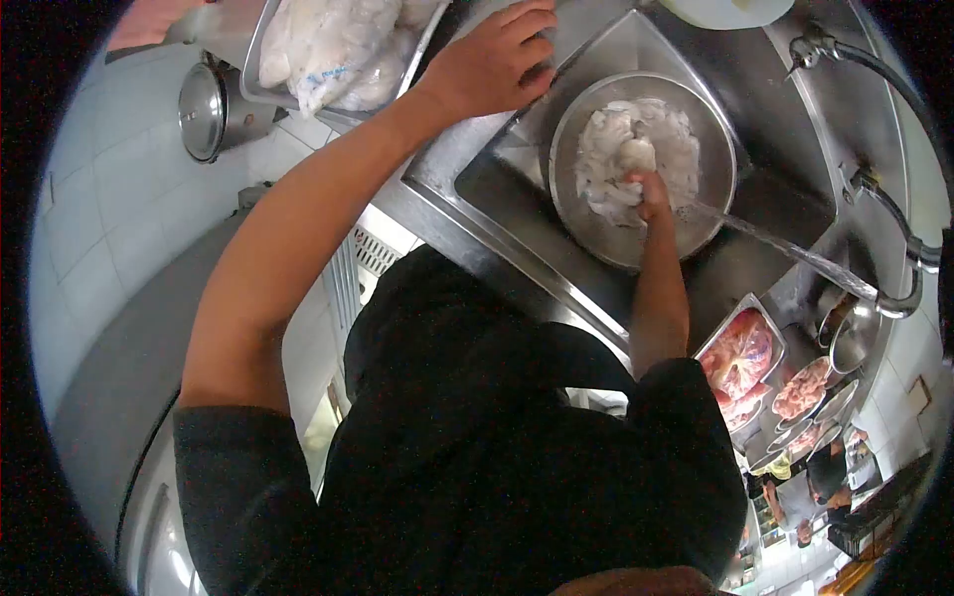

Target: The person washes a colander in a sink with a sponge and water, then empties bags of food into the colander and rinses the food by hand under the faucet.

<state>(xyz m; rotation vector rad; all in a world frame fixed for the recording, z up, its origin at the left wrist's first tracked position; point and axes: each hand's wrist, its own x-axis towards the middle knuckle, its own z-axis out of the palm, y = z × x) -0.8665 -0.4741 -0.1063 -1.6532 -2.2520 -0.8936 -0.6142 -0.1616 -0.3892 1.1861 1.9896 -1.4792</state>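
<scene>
A round steel bowl (pixel 715 139) sits in the sink (pixel 765 214), full of pale white pieces of raw meat (pixel 606 159) in water. My right hand (pixel 651 191) is down in the bowl among the white pieces, its fingers closed around one of them. My left hand (pixel 492 62) rests flat on the steel counter at the sink's left rim, fingers spread, holding nothing. Water streams from the tap (pixel 894 298) into the bowl at its right side.
A tray of bagged white food (pixel 333 45) stands on the counter behind my left hand. A steel pot (pixel 204 111) sits farther left. Trays and bowls of red raw meat (pixel 740 358) line the right, with people (pixel 825 472) beyond.
</scene>
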